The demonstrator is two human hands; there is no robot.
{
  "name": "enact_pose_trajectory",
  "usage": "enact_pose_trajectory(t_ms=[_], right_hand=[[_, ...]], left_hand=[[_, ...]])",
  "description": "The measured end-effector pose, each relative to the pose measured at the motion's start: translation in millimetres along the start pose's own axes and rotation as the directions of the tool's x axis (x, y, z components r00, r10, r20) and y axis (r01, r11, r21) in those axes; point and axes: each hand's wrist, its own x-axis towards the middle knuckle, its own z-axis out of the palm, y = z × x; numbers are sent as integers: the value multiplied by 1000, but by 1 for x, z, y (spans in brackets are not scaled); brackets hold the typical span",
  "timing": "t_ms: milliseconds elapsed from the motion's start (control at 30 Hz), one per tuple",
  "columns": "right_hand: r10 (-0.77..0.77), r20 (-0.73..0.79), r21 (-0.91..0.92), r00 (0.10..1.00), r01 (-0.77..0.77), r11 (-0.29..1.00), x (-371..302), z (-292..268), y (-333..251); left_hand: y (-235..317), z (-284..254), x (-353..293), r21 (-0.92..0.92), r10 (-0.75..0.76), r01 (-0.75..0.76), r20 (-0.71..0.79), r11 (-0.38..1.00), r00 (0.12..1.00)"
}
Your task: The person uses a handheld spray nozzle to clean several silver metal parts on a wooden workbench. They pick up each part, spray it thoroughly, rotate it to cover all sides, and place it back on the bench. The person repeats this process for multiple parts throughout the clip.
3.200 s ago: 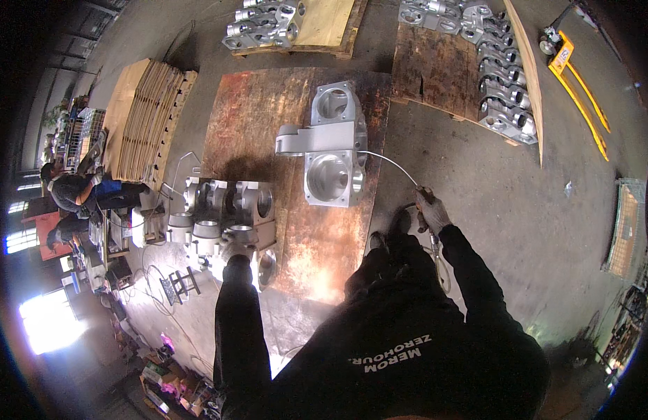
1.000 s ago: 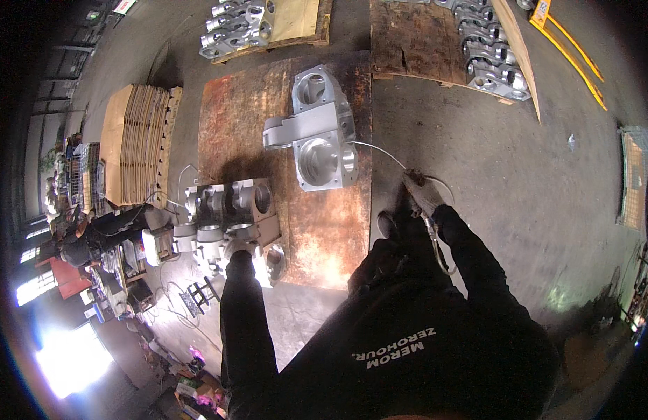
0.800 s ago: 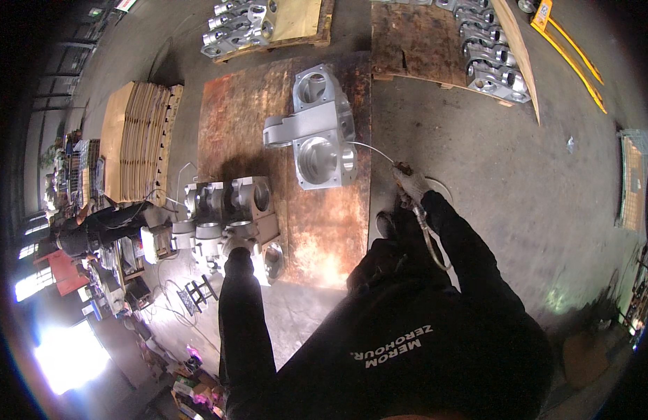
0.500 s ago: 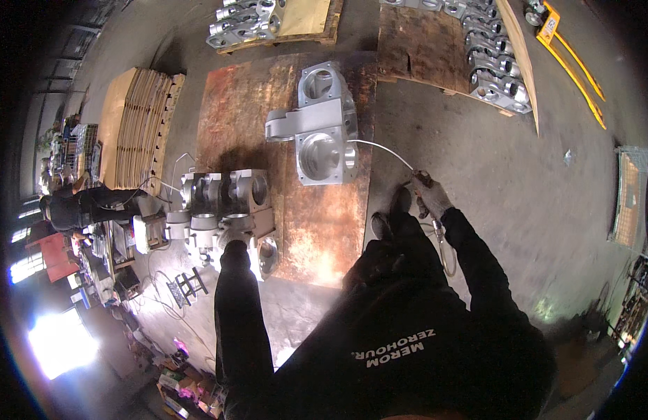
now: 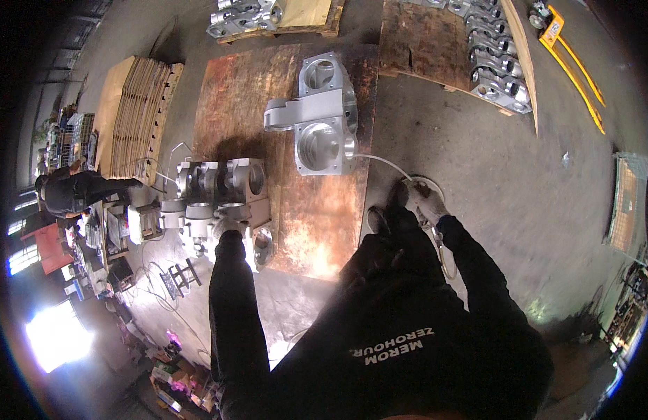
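Note:
My gloved right hand is closed around an air blow gun, whose body is mostly hidden by the fingers. Its long thin nozzle tube curves left to the side of a large silver metal casting with round bores. A pale hose hangs below this hand. On the left, my gloved left hand rests on a group of similar castings; glare and the small size hide how its fingers lie. The castings stand on a worn brown board.
More castings fill a pallet at the far right and another pallet at the far left. Stacked wooden boards stand left. A yellow pallet jack is far right. A person in dark clothes bends by a cluttered bench.
My right hand has turned slightly, and the nozzle tube now meets the casting's side a bit lower. My left hand stays on the castings. The person at left has shifted slightly.

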Motion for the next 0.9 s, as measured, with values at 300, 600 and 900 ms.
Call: enact_pose_trajectory(t_ms=[300,600,900], right_hand=[[-11,97,47,995,6,999,2,12,-38],[3,134,82,991,-14,997,-51,-13,-24],[28,-34,204,999,-20,979,-14,-22,-41]], left_hand=[[-4,-3,-3,-35,-14,16,56,999,998],[-12,15,17,-118,-3,16,114,993,993],[3,-21,-13,-23,20,-18,92,1000,996]])
